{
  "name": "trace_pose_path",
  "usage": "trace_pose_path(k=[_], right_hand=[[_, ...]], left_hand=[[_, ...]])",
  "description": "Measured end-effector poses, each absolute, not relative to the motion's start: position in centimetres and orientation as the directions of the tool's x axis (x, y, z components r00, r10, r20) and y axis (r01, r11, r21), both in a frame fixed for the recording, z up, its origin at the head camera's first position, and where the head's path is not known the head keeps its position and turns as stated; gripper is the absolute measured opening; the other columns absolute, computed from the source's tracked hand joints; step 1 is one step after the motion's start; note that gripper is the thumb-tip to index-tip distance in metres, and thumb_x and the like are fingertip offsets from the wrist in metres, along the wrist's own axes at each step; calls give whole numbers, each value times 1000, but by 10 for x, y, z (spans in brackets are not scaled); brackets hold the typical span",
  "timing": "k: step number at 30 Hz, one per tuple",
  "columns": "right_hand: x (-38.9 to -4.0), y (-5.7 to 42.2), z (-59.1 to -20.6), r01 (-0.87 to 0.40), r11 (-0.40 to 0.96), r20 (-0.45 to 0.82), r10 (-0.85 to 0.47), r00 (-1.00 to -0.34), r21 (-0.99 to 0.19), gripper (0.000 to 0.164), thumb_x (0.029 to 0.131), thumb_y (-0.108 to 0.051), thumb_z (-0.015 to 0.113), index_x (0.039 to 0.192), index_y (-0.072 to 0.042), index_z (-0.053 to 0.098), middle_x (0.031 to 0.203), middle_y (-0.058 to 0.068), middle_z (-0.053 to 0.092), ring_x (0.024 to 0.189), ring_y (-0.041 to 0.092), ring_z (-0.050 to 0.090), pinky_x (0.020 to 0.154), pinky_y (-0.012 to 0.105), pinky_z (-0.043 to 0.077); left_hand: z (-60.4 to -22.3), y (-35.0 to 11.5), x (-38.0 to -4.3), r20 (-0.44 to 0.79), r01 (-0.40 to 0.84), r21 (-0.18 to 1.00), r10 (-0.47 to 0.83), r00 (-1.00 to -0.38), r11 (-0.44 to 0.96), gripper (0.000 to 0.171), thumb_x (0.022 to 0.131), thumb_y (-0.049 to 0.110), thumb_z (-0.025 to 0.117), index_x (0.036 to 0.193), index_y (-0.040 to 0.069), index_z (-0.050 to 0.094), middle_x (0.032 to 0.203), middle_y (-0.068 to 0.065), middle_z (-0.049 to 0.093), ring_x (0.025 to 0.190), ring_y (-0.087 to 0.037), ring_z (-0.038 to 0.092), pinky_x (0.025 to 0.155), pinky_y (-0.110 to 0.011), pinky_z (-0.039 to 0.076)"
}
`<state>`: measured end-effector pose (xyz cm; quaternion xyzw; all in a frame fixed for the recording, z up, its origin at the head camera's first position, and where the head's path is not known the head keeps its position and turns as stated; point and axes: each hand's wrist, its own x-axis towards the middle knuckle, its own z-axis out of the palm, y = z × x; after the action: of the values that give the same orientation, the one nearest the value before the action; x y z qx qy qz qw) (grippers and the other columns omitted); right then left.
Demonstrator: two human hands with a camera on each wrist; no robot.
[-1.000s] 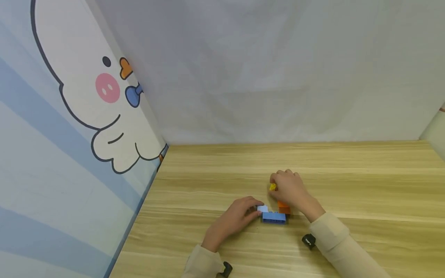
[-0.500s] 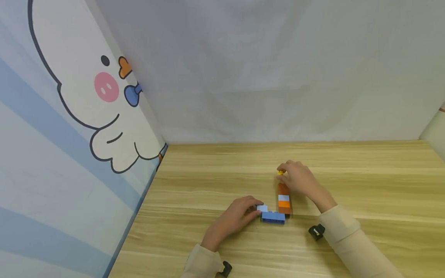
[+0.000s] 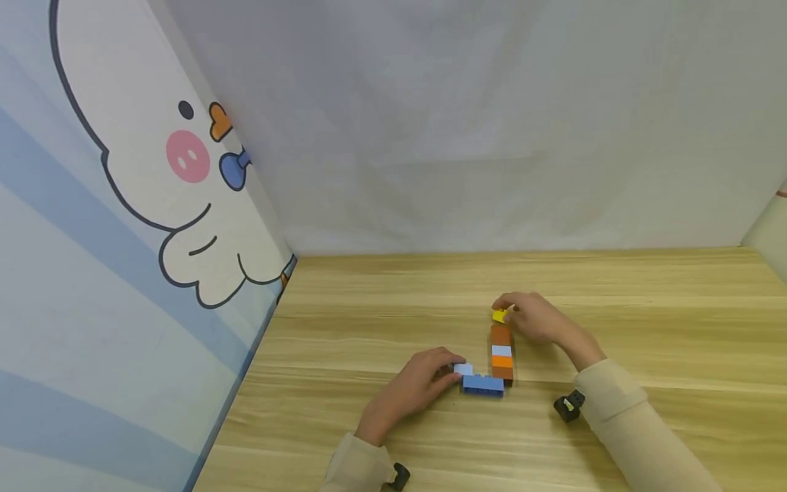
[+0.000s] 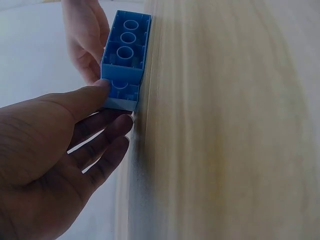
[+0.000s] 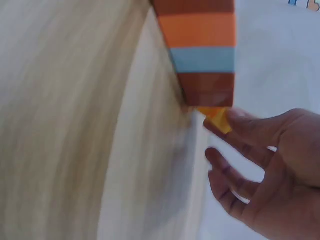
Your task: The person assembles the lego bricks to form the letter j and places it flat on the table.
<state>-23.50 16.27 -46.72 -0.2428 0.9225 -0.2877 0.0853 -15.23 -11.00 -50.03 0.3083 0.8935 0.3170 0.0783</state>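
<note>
My left hand (image 3: 413, 384) pinches a pale blue brick (image 3: 463, 369) between thumb and fingers. That brick joins a longer blue brick (image 3: 483, 385), whose hollow underside shows in the left wrist view. Beside the blue brick's right end, a row of joined bricks (image 3: 501, 351) stretches away from me: brown, pale blue, orange and brown. At its far end my right hand (image 3: 536, 320) pinches a small yellow brick (image 3: 499, 316). In the right wrist view the yellow brick (image 5: 218, 119) is close against the brown end; whether it is attached cannot be seen.
The bricks lie on a wood-grain table (image 3: 369, 301). A pale grey cloth backdrop (image 3: 492, 137) rises behind it, and a panel with a cartoon figure (image 3: 203, 205) stands on the left. A small black device (image 3: 568, 406) hangs at the right cuff.
My right hand has moved away from me and right with the yellow brick, uncovering the brick row. It then turned the yellow brick near the row's far end. My left hand stays put.
</note>
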Motion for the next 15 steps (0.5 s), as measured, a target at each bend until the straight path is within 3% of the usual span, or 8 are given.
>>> trace_pose_path(k=[15], right_hand=[[-239,169,-487,-473,651,73,-542,-837,-594,24,100,2,56,119,0,71,115,18,74,109,39,67,98,56,53]], left_hand=[[-500,-112,-150,65,503,629,605,-794,592,30,104,24,59,131,14,67,116,-2,73,95,-5,60,89,-21,53]])
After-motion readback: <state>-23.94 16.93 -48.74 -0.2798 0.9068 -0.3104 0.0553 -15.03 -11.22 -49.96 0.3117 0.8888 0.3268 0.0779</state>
